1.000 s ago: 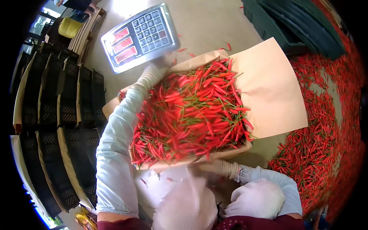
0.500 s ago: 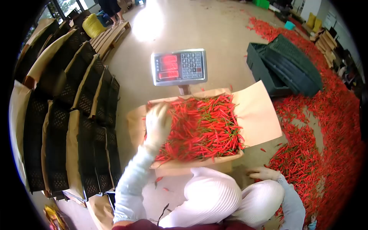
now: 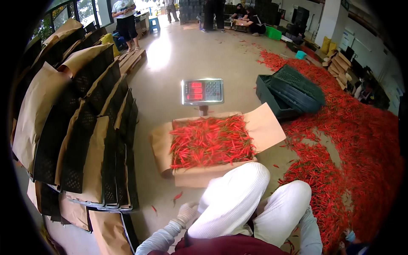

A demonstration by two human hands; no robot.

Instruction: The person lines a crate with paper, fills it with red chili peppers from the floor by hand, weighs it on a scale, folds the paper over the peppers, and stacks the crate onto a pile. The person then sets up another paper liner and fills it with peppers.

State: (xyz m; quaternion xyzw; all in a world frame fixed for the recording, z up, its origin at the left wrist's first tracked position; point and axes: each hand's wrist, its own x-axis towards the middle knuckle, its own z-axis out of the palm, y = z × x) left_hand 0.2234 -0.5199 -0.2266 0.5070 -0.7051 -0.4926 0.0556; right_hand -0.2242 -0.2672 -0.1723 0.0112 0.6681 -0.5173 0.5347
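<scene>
The left hand (image 3: 187,211), its grip too unclear to tell, is held short of the box (image 3: 197,178) laid crosswise ahead, the right hand being hidden by a leg (image 3: 288,204).

Produce packing shed or small warehouse, not a home or kitchen. Evidence: huge heap of red chillies (image 3: 361,140) straight on the bare hard floor (image 3: 238,63), running along the right side. Digital scale (image 3: 202,92) on a post, paper-lined box (image 3: 199,177) full of the same chillies right in front. Left side: tall stacks of black mesh crates (image 3: 46,165) with brown paper liners (image 3: 38,114). Dark green crates (image 3: 272,102) beside the heap. Wooden pallet (image 3: 132,61) on the floor, yellow sacks (image 3: 326,45) by a white pillar (image 3: 333,23). Big open hall, large windows (image 3: 86,12) at far left, several people (image 3: 255,21) at the back, some standing, some low down around a box.
</scene>
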